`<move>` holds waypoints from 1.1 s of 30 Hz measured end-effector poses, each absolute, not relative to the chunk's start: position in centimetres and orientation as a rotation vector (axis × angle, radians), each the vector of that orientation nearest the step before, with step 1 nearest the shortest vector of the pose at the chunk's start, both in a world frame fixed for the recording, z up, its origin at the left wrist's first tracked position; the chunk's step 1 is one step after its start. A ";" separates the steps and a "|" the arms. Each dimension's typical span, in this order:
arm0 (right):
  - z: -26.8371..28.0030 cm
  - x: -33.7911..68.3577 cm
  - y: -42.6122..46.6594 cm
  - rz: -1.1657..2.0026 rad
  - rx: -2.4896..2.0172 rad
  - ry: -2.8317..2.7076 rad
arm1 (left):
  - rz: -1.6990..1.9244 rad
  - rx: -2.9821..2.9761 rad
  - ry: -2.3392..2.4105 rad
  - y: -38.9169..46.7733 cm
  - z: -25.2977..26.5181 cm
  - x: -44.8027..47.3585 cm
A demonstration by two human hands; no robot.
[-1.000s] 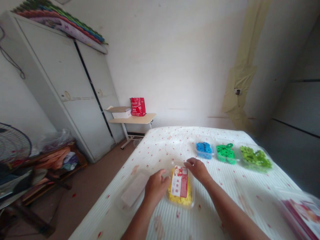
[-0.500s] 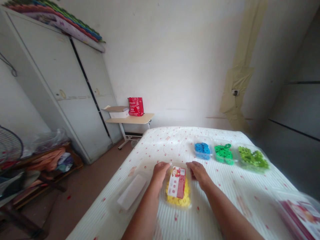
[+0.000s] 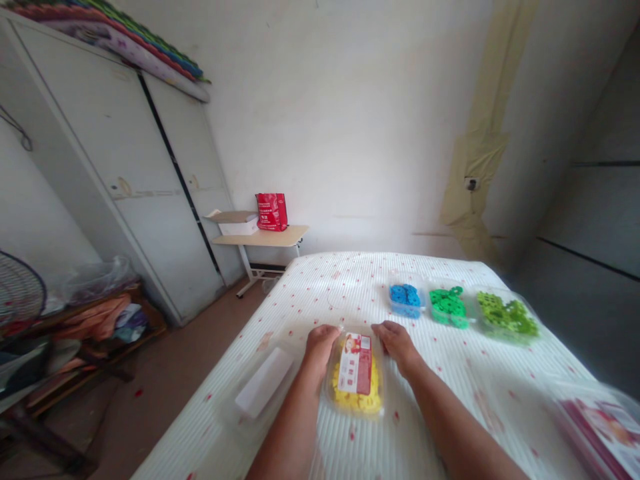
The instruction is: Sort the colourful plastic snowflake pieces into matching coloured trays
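A clear plastic container (image 3: 376, 400) of yellow pieces sits on the bed in front of me, its lid bearing a red and white label (image 3: 355, 365). My left hand (image 3: 323, 343) pinches the far left corner of this box, thumb and fingers closed at the rim. At the far right corner my right hand (image 3: 395, 340) grips the rim the same way, its fingertips partly hidden. Left of my left forearm lies a clear plastic lid with a white rectangular label (image 3: 265, 383).
Clear tubs hold blue pieces (image 3: 405, 297), green pieces (image 3: 447, 305) and light green pieces (image 3: 507, 317) at the right back. Stacked lids with red labels (image 3: 603, 430) lie at the near right. Past the bed (image 3: 345, 280), a small table (image 3: 285, 237) carries a red bag (image 3: 272, 212).
Both hands stay at the container's far corners. The fingers of my right hand have shifted slightly at the rim; the other things keep their places.
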State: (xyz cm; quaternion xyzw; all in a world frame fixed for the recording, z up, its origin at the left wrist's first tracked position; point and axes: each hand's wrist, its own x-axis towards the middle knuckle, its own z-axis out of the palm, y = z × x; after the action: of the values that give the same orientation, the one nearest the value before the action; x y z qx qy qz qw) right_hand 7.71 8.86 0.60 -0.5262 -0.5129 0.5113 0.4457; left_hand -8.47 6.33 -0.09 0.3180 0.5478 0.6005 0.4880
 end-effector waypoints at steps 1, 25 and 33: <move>0.6 7.7 8.9 1.262 -1.309 -1.272 | 1.463 0.769 1.333 6.3 -0.1 -8.4; 1.7 9.6 1.7 1.645 -1.364 -1.269 | 1.335 0.891 1.478 2.3 0.3 -10.1; 0.7 9.7 2.0 1.520 -1.305 -1.357 | 1.451 0.891 1.404 1.2 -0.1 -9.3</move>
State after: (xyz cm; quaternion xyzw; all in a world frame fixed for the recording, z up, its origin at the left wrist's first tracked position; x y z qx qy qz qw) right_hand 9.67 2.00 0.65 -0.5047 -0.5246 0.5878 0.3530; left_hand -9.33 1.21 -0.13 0.3605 0.5679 0.5870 0.4505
